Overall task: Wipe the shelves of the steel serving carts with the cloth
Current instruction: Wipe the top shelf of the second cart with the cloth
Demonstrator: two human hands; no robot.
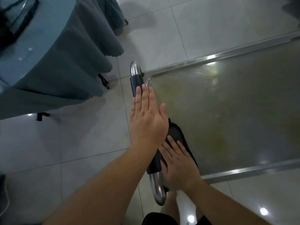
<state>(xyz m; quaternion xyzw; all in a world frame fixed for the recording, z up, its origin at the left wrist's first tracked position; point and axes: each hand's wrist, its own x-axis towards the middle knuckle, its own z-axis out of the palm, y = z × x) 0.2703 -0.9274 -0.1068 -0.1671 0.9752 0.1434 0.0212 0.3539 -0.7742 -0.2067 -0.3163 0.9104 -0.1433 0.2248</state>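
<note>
Right hand (179,166) presses dark cloth (177,135) flat.

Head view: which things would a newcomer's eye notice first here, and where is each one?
The two hands in the middle: the left hand lies flat over the cart's black-padded handle, and the right hand presses a dark cloth on the near corner of the steel shelf, which fills the right side. At upper left stands a table draped in blue-grey cloth.
</note>
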